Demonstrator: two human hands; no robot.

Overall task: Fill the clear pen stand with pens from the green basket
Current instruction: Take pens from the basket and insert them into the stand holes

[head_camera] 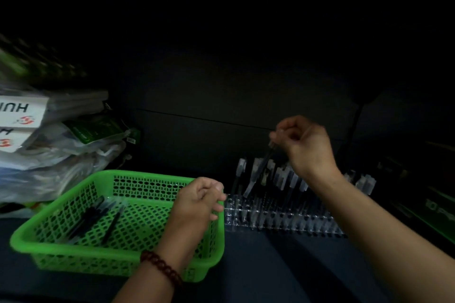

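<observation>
A dark, flat surface (270, 265) is seen nearest, dimly lit. On its left a green basket (73, 259) of perforated plastic is set, and several dark pens (91, 219) are laid loosely on its floor. The left hand (197, 204), with a beaded bracelet (161, 265) worn at the wrist, is held over the basket's right rim with the fingers curled inward. It cannot be told whether anything is held in it.

Just beside the basket, to the right, the clear pen stand (278, 219) is placed across the surface. A row of standing pens (283, 179) is already lodged in it, some upright and some tilted. Above the stand the right hand (305, 145) is raised, and a dark pen (264, 162) is pinched by its top end between thumb and fingertips, hanging slanted with its lower end among the standing pens. Whether its tip is seated in a hole cannot be told.

Farther back on the left, a pile of plastic-wrapped packets (49, 155) is heaped, with white labels (22, 110) printed in dark letters. At the right edge, green-printed packaging (438, 214) is faintly seen. Behind everything a dark wall (221, 96) is made out, with most of the room lost in shadow.
</observation>
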